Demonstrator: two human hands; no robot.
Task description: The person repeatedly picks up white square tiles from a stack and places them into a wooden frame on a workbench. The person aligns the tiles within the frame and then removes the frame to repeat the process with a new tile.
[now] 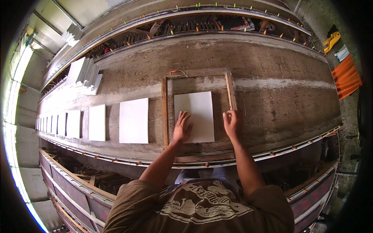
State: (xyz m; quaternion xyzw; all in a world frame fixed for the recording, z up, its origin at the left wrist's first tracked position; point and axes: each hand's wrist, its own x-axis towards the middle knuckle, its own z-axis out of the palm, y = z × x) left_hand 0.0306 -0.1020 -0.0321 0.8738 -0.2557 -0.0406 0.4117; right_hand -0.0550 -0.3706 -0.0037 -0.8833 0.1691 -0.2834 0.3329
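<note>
Two of our hands are at work: our left hand (182, 127) lies on a white sheet (201, 112), its fingers moderately spread and touching the left part of the surface, while our right hand (232, 123) has its fingers curled narrowly around the right bar of a wooden frame (164, 112). The sheet lies flat inside that frame on the long table (279, 105), nearer the left bar than the right. Its long axis runs away from us, roughly parallel to the side bars, one short edge facing our body. To our left we see a row of white sheets (134, 121), and farther off a white stack (82, 75).
</note>
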